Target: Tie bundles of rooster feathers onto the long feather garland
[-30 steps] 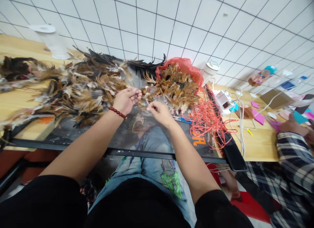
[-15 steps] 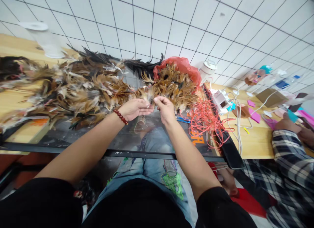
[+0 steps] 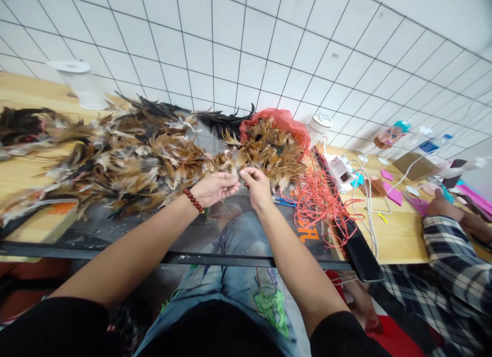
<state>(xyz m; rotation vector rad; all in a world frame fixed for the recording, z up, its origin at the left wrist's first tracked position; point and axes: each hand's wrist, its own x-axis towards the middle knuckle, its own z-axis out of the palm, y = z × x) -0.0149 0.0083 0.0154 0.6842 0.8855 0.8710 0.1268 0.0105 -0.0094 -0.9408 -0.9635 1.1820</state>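
Note:
My left hand, with a red bead bracelet at the wrist, has its thumb and fingers closed on a light feather tuft. My right hand pinches the same tuft from the other side, its fingertips nearly touching the left ones. Brown and black feathers lie in a wide heap to the left. Beyond my right hand, more brown feathers rest against a red plastic bag. Blue-handled snips lie just right of my right hand.
Tangled red string lies on the right beside a long black tray. White cables, a white lidded cup and a cardboard box stand farther right. A person in a plaid sleeve sits at the right.
The whole view has tilted up a little, so the table sits lower in the picture. Both hands keep their pinch at the feather tuft, with only slight finger movement.

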